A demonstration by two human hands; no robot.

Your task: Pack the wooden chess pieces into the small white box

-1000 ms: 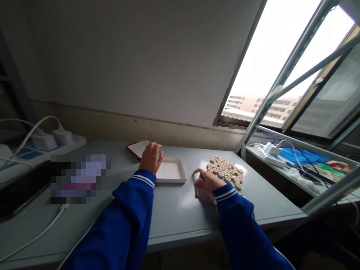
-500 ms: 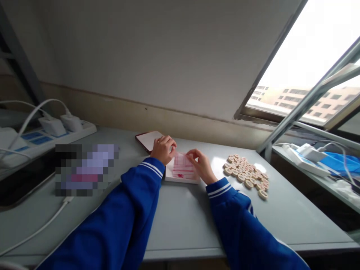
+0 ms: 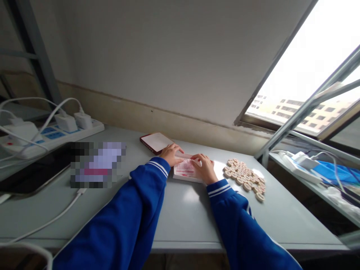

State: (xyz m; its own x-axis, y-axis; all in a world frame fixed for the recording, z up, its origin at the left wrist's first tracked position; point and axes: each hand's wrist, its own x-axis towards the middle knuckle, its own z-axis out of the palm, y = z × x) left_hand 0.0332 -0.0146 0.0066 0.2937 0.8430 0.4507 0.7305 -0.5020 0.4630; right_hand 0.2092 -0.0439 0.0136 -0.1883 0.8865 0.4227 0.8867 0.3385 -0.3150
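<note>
A shallow white box (image 3: 188, 177) rests on the grey desk, with a thin sheet printed in pink and red (image 3: 185, 167) lying in it. Over the box's left side is my left hand (image 3: 171, 154), fingers apart and touching the sheet's far left part. My right hand (image 3: 204, 167) bends over the right side, fingertips on the sheet; whether they pinch it is too small to tell. Behind my left hand lies a dark red box lid (image 3: 157, 142), its pale inside facing up. Many round wooden pieces (image 3: 244, 175) are spread to the right of my right hand.
On the left are a phone with a blurred screen (image 3: 98, 165), a dark device (image 3: 36, 168) and a white power strip (image 3: 53, 138) with cables. A wall stands behind the desk (image 3: 180, 225). Metal bars and another power strip (image 3: 302, 167) are at the right.
The sheet, raised between my hands before, now lies lower and flatter in the box. Both hands have come down closer to it, and my left fingers have spread. The view has shifted slightly.
</note>
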